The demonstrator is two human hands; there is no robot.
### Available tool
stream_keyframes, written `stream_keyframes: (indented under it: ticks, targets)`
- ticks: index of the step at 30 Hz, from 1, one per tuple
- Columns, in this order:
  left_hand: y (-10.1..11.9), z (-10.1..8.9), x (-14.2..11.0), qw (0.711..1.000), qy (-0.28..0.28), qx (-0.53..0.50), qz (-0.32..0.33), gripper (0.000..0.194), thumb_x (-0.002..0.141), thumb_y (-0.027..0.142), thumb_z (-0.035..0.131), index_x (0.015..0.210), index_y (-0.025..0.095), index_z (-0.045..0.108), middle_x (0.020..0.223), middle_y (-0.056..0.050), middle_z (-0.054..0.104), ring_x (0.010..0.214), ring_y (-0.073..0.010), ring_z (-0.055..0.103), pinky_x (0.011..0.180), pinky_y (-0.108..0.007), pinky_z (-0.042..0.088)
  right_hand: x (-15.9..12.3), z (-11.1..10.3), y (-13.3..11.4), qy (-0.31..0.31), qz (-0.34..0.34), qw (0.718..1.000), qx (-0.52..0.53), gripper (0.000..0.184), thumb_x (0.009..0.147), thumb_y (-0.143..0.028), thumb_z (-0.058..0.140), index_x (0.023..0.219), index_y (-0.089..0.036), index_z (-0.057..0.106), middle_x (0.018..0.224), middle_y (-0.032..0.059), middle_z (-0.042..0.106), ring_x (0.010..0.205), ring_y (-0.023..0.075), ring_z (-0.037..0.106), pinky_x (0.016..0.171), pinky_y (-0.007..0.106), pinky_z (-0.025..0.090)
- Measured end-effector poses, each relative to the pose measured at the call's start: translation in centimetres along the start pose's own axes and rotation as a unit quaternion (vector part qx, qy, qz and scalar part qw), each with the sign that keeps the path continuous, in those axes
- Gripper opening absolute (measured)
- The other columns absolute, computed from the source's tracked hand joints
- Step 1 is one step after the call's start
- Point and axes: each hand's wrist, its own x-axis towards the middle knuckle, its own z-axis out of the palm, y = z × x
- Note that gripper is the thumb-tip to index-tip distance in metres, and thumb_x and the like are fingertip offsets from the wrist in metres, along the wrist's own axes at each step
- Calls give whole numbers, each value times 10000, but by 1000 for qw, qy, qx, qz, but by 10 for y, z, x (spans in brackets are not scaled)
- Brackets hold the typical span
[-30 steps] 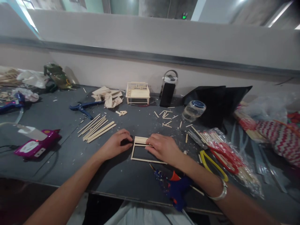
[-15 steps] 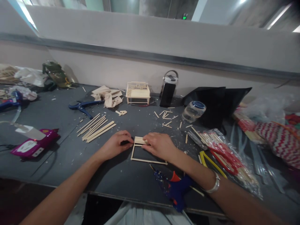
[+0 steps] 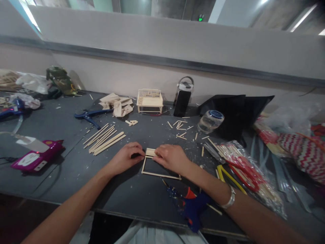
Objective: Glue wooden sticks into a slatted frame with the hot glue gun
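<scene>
On the flat dark-grey surface, the pale rectangular wooden-stick frame lies long axis left-right. The bare right hand bends its fingers over the thin far slats; the bare left hand's sit at the far-left corner; whether either clamps, I cannot tell.

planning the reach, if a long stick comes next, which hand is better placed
Probably the left hand: it is closer to the long sticks, while the right hand, farther along the wooden frame, would likely have to reach past it.

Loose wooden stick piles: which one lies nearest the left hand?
The long sticks, beyond and left of the left hand; the other piles are short pieces, farther off.
</scene>
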Motion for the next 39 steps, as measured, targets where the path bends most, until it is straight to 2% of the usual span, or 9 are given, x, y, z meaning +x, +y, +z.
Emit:
stream_keyframes:
  ticks: [12, 39]
  targets:
    - [-2, 1, -1, 1000, 5, 8, -14, 123, 854, 207, 576, 861, 198, 698, 912, -37, 617, 841, -145, 597, 776, -280, 471, 2, -1, 0, 0, -7, 1000, 4, 229, 936, -348, 503, 851, -199, 655, 860, 37, 701, 796, 166, 629, 586, 254, 348]
    - [-2, 0, -1, 1000, 8, -3, -8, 147, 863, 233, 569, 865, 205, 714, 913, -39, 626, 845, -144, 607, 788, -283, 478, 3, 2, -1, 1, 14, 999, 39, 223, 926, -365, 529, 838, -209, 661, 847, 29, 709, 794, 163, 641, 607, 239, 363]
